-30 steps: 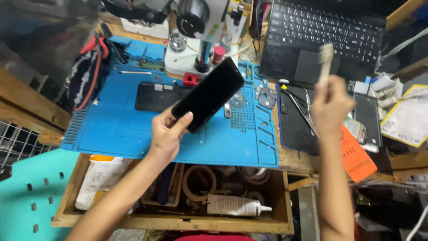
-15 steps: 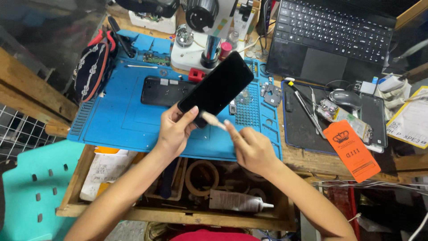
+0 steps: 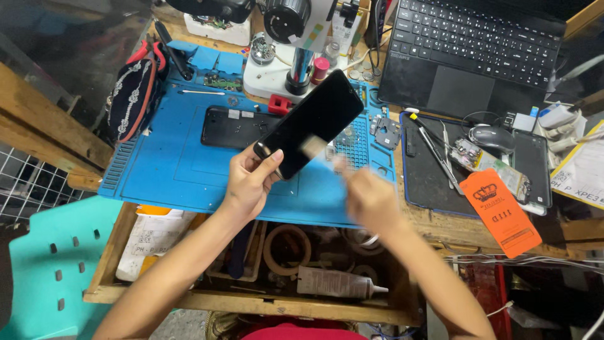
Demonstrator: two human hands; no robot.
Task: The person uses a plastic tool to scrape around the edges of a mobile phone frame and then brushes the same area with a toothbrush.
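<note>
Blue mat on my surface, over it one black phone, glossy, unlit, long axis slanting from lower left up to upper right, its lower end pinched in my left hand; my right hand blurred, grip unclear, holding a small pale tool against the glass.

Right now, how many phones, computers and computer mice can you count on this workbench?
Phones: 2, one black phone held up by the left hand, and one opened phone lying flat on the blue mat.
Laptop: 1.
Computer mouse: 1.
Total: 4.
</note>
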